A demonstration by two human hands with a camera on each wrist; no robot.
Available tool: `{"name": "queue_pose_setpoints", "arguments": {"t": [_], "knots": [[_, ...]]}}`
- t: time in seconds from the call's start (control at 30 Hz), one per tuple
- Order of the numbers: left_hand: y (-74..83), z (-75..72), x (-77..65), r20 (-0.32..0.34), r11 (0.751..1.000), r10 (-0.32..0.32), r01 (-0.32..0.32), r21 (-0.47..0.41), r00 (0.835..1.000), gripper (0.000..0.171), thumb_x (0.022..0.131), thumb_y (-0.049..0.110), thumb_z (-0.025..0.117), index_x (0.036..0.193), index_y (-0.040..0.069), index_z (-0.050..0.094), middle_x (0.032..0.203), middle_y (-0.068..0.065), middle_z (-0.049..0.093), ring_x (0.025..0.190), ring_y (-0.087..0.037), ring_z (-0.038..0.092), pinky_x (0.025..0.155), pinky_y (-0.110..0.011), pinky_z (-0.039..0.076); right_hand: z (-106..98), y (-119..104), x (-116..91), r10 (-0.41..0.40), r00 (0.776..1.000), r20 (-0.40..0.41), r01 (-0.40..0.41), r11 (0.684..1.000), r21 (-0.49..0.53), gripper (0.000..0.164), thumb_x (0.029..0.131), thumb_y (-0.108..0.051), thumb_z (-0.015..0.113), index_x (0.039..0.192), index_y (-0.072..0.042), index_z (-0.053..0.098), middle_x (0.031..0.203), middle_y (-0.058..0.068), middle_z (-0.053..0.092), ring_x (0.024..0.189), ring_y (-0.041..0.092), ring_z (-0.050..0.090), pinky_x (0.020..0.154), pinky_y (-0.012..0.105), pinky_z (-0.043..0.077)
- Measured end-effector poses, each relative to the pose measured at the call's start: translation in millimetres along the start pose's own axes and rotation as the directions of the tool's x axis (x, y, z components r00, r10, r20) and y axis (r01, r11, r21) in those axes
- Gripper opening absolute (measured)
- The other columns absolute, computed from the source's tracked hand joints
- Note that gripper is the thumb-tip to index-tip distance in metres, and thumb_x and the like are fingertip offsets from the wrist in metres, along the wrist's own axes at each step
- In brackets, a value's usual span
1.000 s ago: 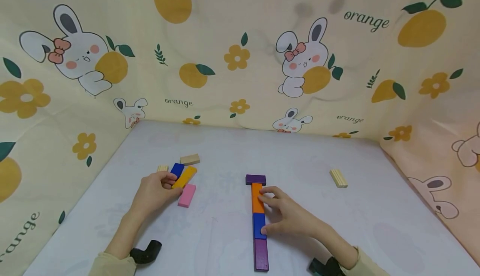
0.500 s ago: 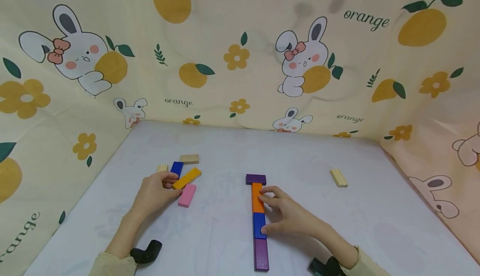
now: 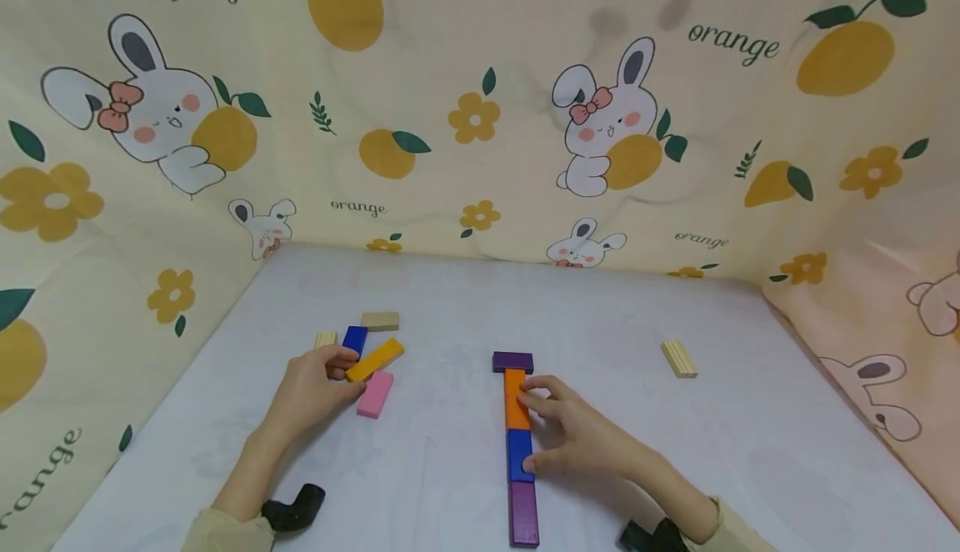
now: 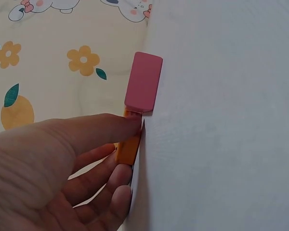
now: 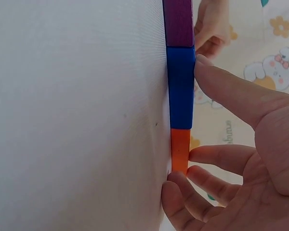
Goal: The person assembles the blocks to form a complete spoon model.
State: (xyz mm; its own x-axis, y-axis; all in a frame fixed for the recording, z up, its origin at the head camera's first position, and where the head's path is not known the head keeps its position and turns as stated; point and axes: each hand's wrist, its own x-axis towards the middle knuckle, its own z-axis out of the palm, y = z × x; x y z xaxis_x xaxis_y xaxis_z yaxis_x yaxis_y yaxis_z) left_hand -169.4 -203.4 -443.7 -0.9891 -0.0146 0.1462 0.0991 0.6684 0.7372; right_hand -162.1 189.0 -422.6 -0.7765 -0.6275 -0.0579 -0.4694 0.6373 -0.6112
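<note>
My left hand [image 3: 315,389] pinches the near end of a yellow wooden block [image 3: 378,358] between thumb and fingers. Its far end points away to the right. Beside it lie a blue block [image 3: 355,340] and a pink block [image 3: 375,394]. In the left wrist view the pink block [image 4: 144,82] stands out past the thumb. My right hand [image 3: 581,433] rests along a row of blocks, thumb on the blue one [image 3: 519,455] and fingertips at the orange one [image 3: 514,399]. A purple block [image 3: 523,515] ends the row nearest me; a dark purple block [image 3: 513,362] lies crosswise at the far end.
A plain wooden block [image 3: 380,321] lies behind the left group. A ridged pale block [image 3: 326,338] is partly hidden by the left hand. Another ridged block [image 3: 678,358] lies at the right. A printed cloth [image 3: 420,102] stands behind the white table [image 3: 442,494].
The yellow block has turned clockwise in the left fingers, its far end swinging right, away from the blue block. The right hand and its row have stayed still.
</note>
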Motion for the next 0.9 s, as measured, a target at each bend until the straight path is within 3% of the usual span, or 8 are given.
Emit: {"name": "queue_pose_setpoints", "arguments": {"t": [0.27,0.63,0.9], "knots": [[-0.2,-0.2,0.8,0.000,1.000,0.004,-0.004,0.001,1.000,0.037,0.081,0.013,0.082,0.112,0.000,0.067,0.104,-0.009,0.068,0.088,-0.022,0.061,0.081,-0.038,0.055,-0.1,-1.9,-0.7,0.003,1.000,-0.003,-0.003,1.000,0.009,0.081,0.079,-0.046,0.081,0.143,-0.007,0.051,0.148,0.004,0.035,0.133,0.028,0.037,0.107,0.050,0.035],[2.7,-4.2,-0.1,-0.057,0.999,-0.019,0.017,-0.042,0.998,0.034,0.084,0.017,0.080,0.113,0.002,0.069,0.106,-0.011,0.069,0.091,-0.024,0.064,0.082,-0.038,0.055,-0.6,-3.7,1.2,0.000,1.000,0.008,0.000,1.000,0.001,0.083,0.079,-0.046,0.081,0.144,-0.005,0.050,0.149,0.002,0.033,0.134,0.027,0.035,0.108,0.049,0.033],[8.7,-2.1,2.1,-0.127,0.999,0.005,-0.012,-0.048,0.992,0.038,0.085,0.020,0.079,0.118,0.004,0.069,0.110,-0.011,0.068,0.083,-0.022,0.061,0.074,-0.025,0.055,-1.0,-5.1,-0.5,0.012,1.000,0.011,-0.012,1.000,0.011,0.082,0.079,-0.045,0.081,0.144,-0.006,0.050,0.149,0.004,0.034,0.134,0.030,0.035,0.107,0.051,0.033]]}}
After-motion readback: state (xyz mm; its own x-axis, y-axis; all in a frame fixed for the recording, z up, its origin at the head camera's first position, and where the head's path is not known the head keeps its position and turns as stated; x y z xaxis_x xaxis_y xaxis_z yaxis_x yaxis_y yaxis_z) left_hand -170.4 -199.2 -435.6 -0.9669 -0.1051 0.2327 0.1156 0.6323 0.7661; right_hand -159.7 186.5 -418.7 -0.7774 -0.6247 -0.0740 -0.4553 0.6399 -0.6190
